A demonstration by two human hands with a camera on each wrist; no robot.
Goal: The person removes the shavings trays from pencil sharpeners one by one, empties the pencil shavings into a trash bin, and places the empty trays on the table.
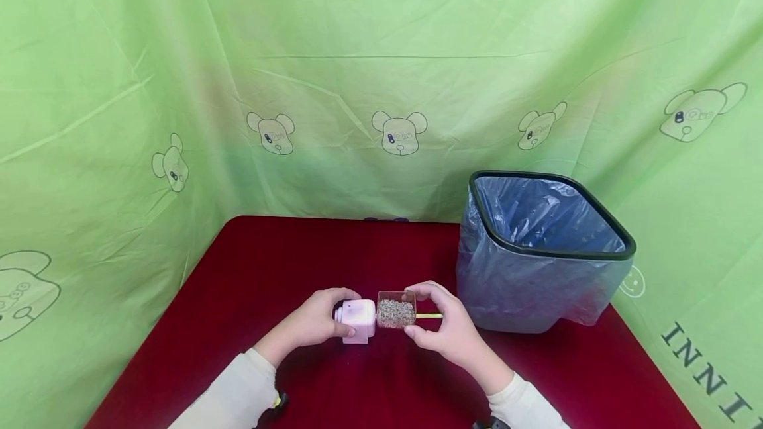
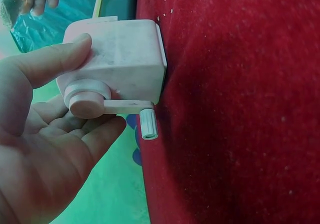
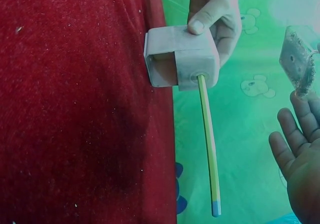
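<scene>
Grips sharpener (image 1: 359,315) bearing pencil (image 3: 208,144) in left hand (image 1: 318,320); pinches shavings box (image 1: 396,311) in right hand (image 1: 454,328), slightly apart. Leaves room toward table's far edge (image 1: 334,222).

Pale pink sharpener (image 1: 359,315), yellow-green pencil (image 3: 209,144), red tablecloth (image 1: 286,263); bear-printed green curtain (image 1: 334,71)
</scene>
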